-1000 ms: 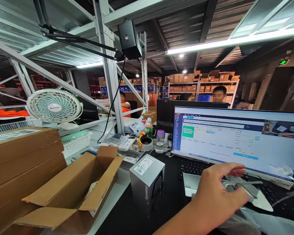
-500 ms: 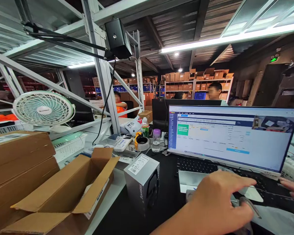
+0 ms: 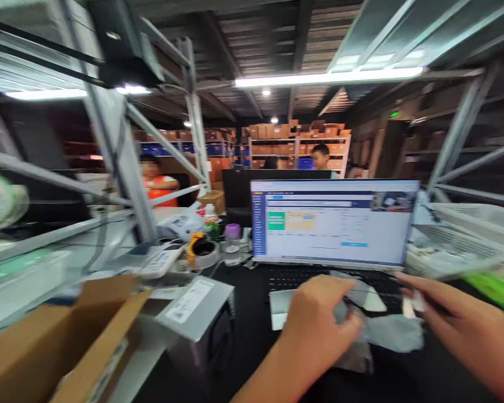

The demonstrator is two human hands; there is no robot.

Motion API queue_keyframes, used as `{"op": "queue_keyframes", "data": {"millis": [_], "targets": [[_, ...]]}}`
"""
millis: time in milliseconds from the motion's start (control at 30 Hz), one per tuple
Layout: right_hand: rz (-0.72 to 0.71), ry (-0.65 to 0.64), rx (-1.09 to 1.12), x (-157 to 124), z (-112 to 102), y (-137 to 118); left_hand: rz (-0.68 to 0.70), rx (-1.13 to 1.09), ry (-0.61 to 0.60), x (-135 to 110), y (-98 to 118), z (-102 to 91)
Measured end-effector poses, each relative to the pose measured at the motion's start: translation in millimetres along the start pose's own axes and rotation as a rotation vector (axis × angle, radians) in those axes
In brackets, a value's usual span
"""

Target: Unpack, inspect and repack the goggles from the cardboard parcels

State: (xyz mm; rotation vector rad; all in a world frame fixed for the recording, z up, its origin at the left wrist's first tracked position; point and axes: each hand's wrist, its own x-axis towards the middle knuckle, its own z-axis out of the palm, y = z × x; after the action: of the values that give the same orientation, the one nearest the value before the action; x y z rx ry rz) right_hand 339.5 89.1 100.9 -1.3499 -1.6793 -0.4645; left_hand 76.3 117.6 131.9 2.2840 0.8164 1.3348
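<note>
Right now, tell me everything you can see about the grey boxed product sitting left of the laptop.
The grey box stands upright on the black desk mat, between the open cardboard carton and the laptop. It looks like printed card. A white barcode label lies on its top face, and a dark picture shows on its front side. Motion blur hides any lettering. Neither hand touches it.

both hands (image 3: pixel 319 324) grip grey bag (image 3: pixel 386 330)

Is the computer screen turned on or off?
On. The screen glows white and shows a page with a green box, blue bars and small text. The words are too blurred to read.
</note>
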Motion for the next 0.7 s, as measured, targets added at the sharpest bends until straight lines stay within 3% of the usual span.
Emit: {"op": "queue_keyframes", "data": {"millis": [133,400,567,700], "targets": [[-0.047,-0.061,0.012,14.2,-9.2,-5.6,0.023,0.098,0.093,5.5,-17.6,-5.5],[0.038,-0.103,0.012,20.3,-33.2,-4.9,0.055,0.144,0.1,10.6,-33.0,-11.5],[0.153,-0.068,-0.035,25.8,-49.0,19.1,0.0,0.131,0.093,10.8,-34.4,-8.8],[0.341,-0.028,-0.136,29.8,-62.9,51.9,-0.018,0.107,0.081,8.7,-39.7,-4.4]]}}
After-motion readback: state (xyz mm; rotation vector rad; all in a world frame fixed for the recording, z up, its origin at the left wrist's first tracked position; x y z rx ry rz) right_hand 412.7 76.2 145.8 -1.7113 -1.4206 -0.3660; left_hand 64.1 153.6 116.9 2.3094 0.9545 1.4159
